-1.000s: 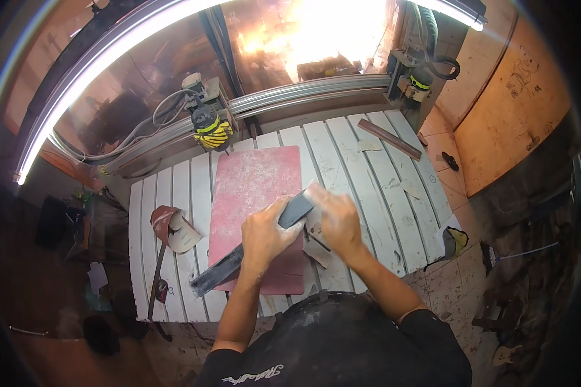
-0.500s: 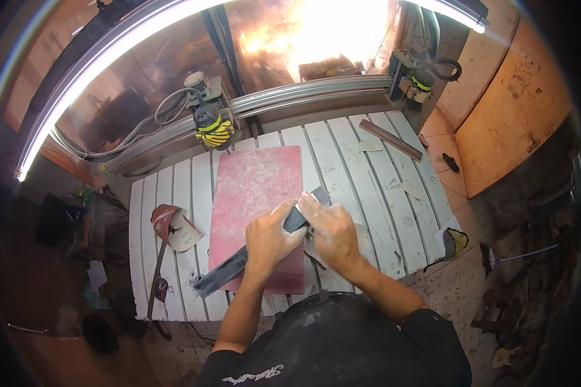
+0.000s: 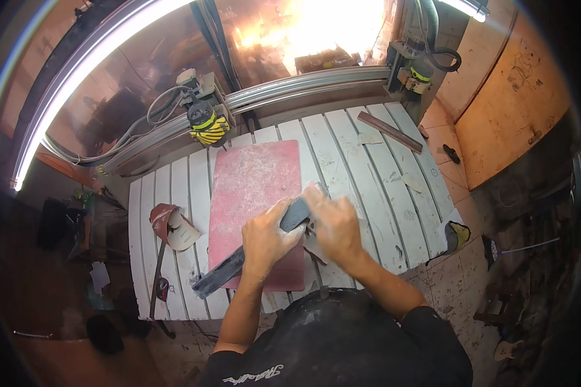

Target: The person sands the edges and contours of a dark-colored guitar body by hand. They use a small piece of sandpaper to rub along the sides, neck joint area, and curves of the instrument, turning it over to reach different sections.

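My left hand (image 3: pixel 265 237) is wrapped round a long, narrow, dark flat bar (image 3: pixel 218 273), dusty and grey along its surface. The bar slants from the lower left up to the right, over a red rectangular board (image 3: pixel 257 174) smeared with white dust. At the bar's upper end my right hand (image 3: pixel 337 229) is closed, its fingers pressed against the bar and smeared by motion. What those fingers hold, if anything, cannot be made out. White dust coats the fingertips of both hands.
A white slatted table (image 3: pixel 381 222) lies under the board. Curled reddish-brown sandpaper (image 3: pixel 163 219) sits at its left, near a dark strip (image 3: pixel 156 284). A brown wooden strip (image 3: pixel 390 132) rests far right. Sanders (image 3: pixel 208 122) hang on a metal rail (image 3: pixel 310 80).
My right hand has shifted slightly right and is now blurred at the bar's upper end. My left hand keeps its grip on the bar. The whole view has tilted a little.
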`<state>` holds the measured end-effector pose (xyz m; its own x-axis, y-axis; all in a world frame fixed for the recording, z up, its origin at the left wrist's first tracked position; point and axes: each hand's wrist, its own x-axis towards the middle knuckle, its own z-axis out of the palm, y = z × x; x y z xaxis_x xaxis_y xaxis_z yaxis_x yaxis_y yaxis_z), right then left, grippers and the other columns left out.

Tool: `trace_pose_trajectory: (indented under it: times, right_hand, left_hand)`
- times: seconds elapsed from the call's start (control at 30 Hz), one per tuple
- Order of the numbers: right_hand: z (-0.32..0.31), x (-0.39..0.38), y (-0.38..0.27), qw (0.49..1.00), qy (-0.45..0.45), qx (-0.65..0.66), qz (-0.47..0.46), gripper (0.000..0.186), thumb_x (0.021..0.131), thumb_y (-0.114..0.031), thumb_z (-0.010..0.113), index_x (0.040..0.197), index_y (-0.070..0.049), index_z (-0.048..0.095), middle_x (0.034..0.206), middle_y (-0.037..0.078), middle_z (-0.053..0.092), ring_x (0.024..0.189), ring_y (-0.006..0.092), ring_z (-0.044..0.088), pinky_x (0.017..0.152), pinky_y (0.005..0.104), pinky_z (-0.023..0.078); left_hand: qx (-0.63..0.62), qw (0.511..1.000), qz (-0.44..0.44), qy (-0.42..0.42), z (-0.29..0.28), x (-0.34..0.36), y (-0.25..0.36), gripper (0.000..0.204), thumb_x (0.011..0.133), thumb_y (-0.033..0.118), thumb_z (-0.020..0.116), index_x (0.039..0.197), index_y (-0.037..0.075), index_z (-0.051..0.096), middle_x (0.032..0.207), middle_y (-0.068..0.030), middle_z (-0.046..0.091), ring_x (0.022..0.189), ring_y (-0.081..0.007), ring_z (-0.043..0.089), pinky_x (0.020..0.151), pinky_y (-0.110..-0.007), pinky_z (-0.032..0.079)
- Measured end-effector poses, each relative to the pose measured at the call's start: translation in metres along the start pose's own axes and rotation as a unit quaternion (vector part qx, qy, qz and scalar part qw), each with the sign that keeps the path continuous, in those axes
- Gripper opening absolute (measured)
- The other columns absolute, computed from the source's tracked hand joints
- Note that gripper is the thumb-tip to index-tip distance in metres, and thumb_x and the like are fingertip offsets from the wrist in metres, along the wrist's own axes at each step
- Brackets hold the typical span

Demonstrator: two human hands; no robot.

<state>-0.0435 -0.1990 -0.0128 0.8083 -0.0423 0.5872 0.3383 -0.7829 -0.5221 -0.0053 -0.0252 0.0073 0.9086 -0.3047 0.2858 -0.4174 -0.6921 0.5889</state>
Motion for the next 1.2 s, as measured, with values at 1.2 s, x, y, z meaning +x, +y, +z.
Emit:
trace_pose_trajectory:
  times: [1.2]
  right_hand:
    - [0.017, 0.0, 0.022, 0.986, 0.089, 0.137, -0.009, 0.052, 0.082, 0.016, 0.058, 0.123, -0.007, 0.08, 0.131, 0.012, 0.077, 0.085, 0.0263, 0.065, 0.085, 0.0355, 0.049]
  left_hand:
    - [-0.004, 1.0, 0.005, 0.007, -0.001, 0.015, -0.007, 0.048, 0.075, 0.03, 0.09, 0.118, 0.011, 0.078, 0.094, -0.0185, 0.079, 0.085, -0.0385, 0.077, 0.074, -0.043, 0.06]
